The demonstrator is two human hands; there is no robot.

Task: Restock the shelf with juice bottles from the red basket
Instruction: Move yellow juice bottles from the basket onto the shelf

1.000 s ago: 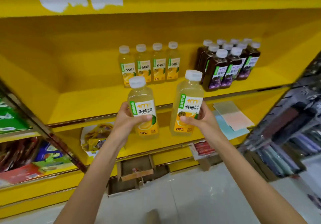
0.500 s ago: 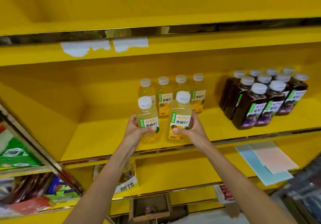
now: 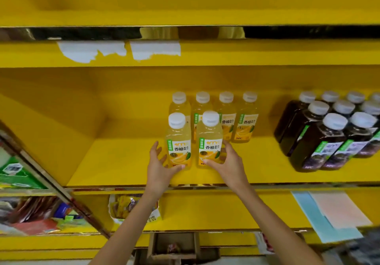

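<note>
Both forearms reach up from below, and at their ends the hands flank two yellow juice bottles standing upright on the yellow shelf (image 3: 123, 162). The left hand (image 3: 159, 167) has its fingers spread and lifted clear of the plastic, only the thumb tip laid low against the front of the left bottle (image 3: 179, 141). The right hand (image 3: 228, 162) curls around the right bottle (image 3: 209, 139), fingers bent against its right side, thumb across the bottom of its label; whether that is a firm hold or a light steadying touch, I cannot tell. The two bottles stand between the hands, just beside each other, set in from the shelf's front lip. Just past the fingertips stands the back row of yellow bottles (image 3: 236, 118), four white caps in a line, the new pair right in front of its left half. Well off to the right of the right hand's fingers sits the block of dark juice bottles (image 3: 320, 137). The red basket is not in view. For a clean finish, I'd say slide each bottle straight back until it meets the row, labels facing out, then open the fingers sideways, not upward, so nothing tips; these look tall and narrow, and easily knocked.
</note>
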